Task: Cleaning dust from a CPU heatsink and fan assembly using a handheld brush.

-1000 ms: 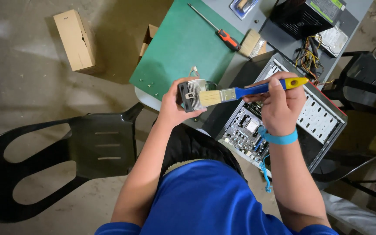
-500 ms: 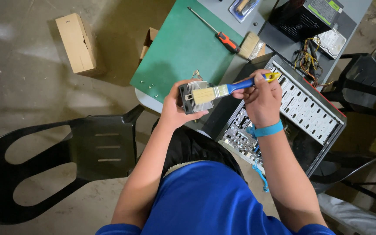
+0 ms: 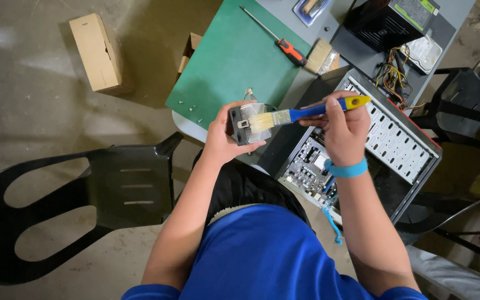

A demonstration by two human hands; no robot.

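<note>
Left hand (image 3: 223, 136) clamped around a finned cooler block (image 3: 244, 123) at centre frame; right hand (image 3: 343, 130) closed on a blue-and-yellow brush (image 3: 301, 113), bristles touching the fins. Open computer case (image 3: 384, 139) just at 4 o'clock, green mat (image 3: 234, 61) with screwdriver (image 3: 276, 39) at 12. Black chair (image 3: 84, 194) at 8 o'clock, cardboard box (image 3: 95, 53) at 10, bare floor between.

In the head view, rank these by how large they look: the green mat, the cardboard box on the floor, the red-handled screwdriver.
1. green mat
2. cardboard box, though it lies lower, farther from the camera
3. screwdriver
</note>
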